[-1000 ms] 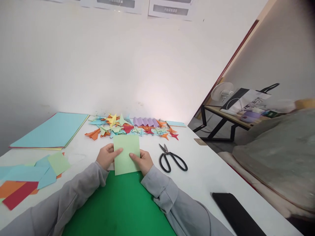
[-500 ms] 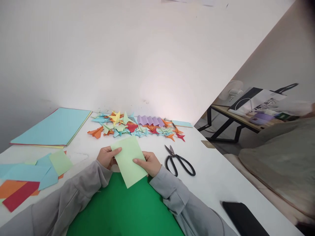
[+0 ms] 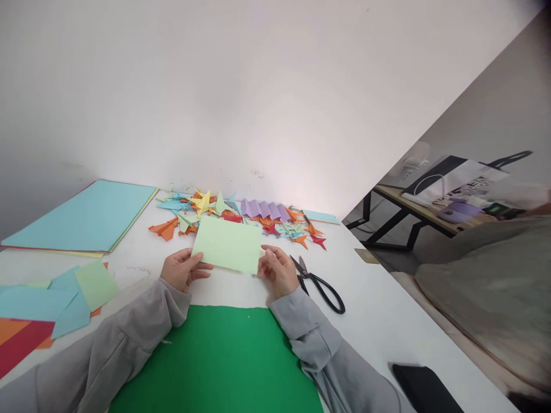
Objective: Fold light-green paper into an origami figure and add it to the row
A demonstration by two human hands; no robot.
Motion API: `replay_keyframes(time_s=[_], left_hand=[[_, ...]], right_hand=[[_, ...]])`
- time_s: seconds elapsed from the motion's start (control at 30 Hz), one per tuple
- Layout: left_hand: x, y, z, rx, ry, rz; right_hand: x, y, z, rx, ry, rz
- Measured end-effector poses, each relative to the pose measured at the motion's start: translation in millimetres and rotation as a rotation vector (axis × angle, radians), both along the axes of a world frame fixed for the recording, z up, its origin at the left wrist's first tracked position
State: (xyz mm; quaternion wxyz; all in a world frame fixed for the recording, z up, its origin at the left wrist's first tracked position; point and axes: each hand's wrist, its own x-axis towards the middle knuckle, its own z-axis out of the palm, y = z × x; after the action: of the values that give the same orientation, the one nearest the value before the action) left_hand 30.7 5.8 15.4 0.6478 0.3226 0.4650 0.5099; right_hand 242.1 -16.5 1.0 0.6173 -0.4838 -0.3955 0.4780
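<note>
A plain light green sheet of paper point(image 3: 228, 244) is held up above the white table, its long side running left to right. My left hand point(image 3: 183, 269) is closed on its lower left corner, thumb in front and fingers behind. At the right edge, the curled fingers of my right hand point(image 3: 278, 271) grip the paper; part of their contact is hidden. Beneath both wrists lies a green mat point(image 3: 215, 355). Black-handled scissors point(image 3: 318, 281) rest with blades apart just right of my right hand.
Behind the sheet, folded paper planes point(image 3: 166, 228) and a pleated purple paper point(image 3: 264, 210) lie along the wall. A stack of large coloured sheets point(image 3: 86, 215) is at left, with cut paper pieces point(image 3: 38, 301) nearer. A black flat object point(image 3: 424, 387) lies front right.
The light green paper has turned from a slanted upright position to lengthwise and moved up, away from the mat. My right hand has shifted from its front face to its right edge.
</note>
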Motion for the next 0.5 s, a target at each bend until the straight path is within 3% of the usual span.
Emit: replay_keyframes(time_s=[0.2, 0.5], left_hand=[[1.8, -6.9, -2.3, 0.12, 0.099, -0.219], [-3.3, -6.8, 3.0, 0.356, 0.122, -0.29]], right_hand=[[-6.2, -1.1, -5.6, 0.0, -0.044, 0.162], [-4.1, -4.5, -3.9, -0.024, -0.213, 0.039]])
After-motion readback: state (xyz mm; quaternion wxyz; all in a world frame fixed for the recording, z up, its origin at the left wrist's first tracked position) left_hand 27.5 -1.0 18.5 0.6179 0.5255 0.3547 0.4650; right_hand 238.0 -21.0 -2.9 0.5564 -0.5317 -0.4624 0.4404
